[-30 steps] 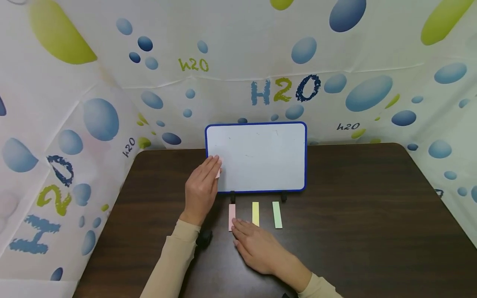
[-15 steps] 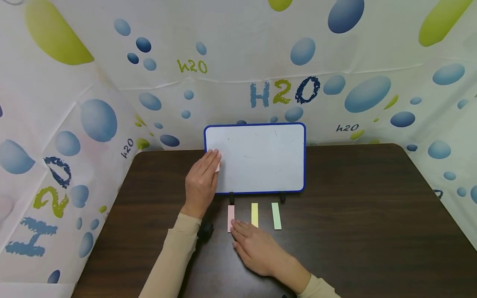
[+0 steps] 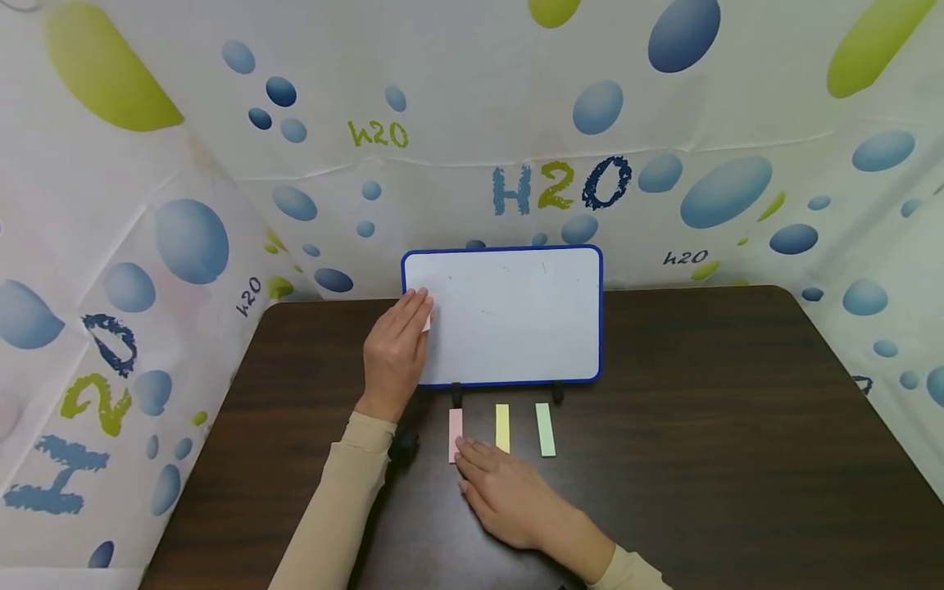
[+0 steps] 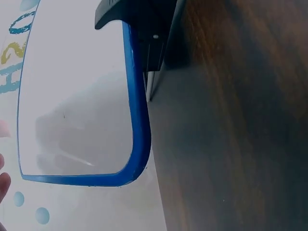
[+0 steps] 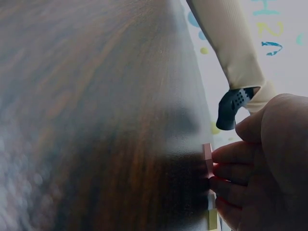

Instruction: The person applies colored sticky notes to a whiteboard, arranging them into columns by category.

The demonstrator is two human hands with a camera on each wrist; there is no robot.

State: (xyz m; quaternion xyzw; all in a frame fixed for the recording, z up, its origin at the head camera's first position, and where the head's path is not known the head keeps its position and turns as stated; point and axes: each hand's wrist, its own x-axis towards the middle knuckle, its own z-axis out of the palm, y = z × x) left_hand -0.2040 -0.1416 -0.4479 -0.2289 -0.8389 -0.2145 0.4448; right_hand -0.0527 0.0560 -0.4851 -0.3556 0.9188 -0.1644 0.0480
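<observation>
My left hand (image 3: 392, 352) is raised at the left side of a small blue-framed whiteboard (image 3: 509, 328), fingers together and pointing up. A small pale pink sticky note (image 3: 427, 323) shows beside its fingers, held in front of the board; the thumb is hidden. In the left wrist view the note (image 4: 4, 129) and a few fingertips (image 4: 4, 185) appear at the left edge. My right hand (image 3: 512, 496) rests low on the table, relaxed, its fingertips at the lower end of a narrow pink sticky-note pad (image 3: 455, 424). Nothing is gripped in it.
A yellow pad (image 3: 502, 424) and a green pad (image 3: 546, 429) lie to the right of the pink one. The whiteboard leans upright on black feet (image 3: 557, 392) on the dark wooden table (image 3: 701, 459). A patterned sheet (image 3: 457, 90) hangs behind.
My left hand has slid a little upward along the board's left side, with the small note moving up alongside its fingers. My right hand has stayed by the pink pad.
</observation>
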